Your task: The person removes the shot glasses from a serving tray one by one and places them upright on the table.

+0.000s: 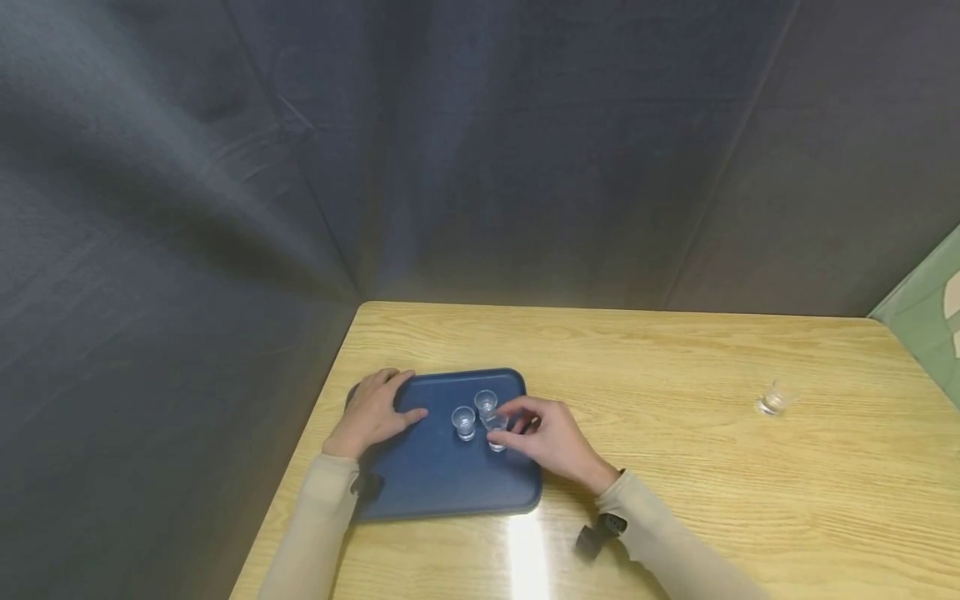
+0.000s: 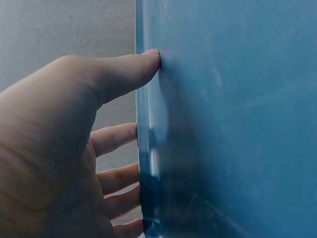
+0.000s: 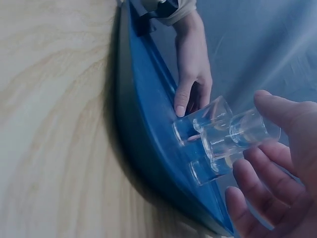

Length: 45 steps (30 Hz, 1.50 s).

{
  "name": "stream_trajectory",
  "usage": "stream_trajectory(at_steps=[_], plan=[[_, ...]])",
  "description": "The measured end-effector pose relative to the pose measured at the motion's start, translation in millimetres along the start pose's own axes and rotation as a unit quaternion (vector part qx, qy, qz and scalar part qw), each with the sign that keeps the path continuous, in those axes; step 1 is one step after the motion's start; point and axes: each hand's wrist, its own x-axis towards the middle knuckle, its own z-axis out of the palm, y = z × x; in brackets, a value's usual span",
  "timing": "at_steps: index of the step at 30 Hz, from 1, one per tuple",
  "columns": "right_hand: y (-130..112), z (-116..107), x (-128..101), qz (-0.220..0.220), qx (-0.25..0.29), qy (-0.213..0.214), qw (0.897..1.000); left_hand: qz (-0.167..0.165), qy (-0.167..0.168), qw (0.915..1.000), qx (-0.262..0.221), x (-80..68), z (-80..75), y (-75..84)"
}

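Sleeves (image 1: 678, 546) of pale beige fill the foreground, a dark device (image 1: 615, 523) at the right wrist. The right hand (image 1: 553, 437) pinches a clear glass (image 3: 242, 130) between thumb and fingers at the right part of a blue tray (image 1: 442, 479); whether the glass's base touches the tray cannot be told. Two more glasses (image 1: 464, 422) stand just beside it, one to the left, one behind. At the tray's far left corner, the left hand (image 1: 367, 414) grips the rim; the left wrist view alone shows the thumb over the inner side and fingertips at the outer edge. Only the head view takes in a lone glass (image 1: 772, 400) well apart on the wood-grain table (image 1: 637, 375), the dark curtain (image 1: 525, 167) across the back and a green surface (image 1: 918, 308) at far right.
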Motion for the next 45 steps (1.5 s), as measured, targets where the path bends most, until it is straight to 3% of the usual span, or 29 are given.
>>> stream_trajectory(at_steps=[17, 28, 45], plan=[[10.6, -21.6, -9.1, 0.057, 0.036, 0.054, 0.996, 0.000, 0.001, 1.0000, -0.003, -0.5, -0.2, 0.5], [23.3, -38.9, -19.9, 0.049, 0.041, 0.089, 0.994, 0.002, 0.005, 1.0000, -0.003, 0.1, 2.0, -0.9], [49.1, -85.4, -48.2, 0.103, -0.013, 0.144, 0.984, 0.001, 0.005, 1.0000, -0.002, 0.9, 2.4, -0.5]])
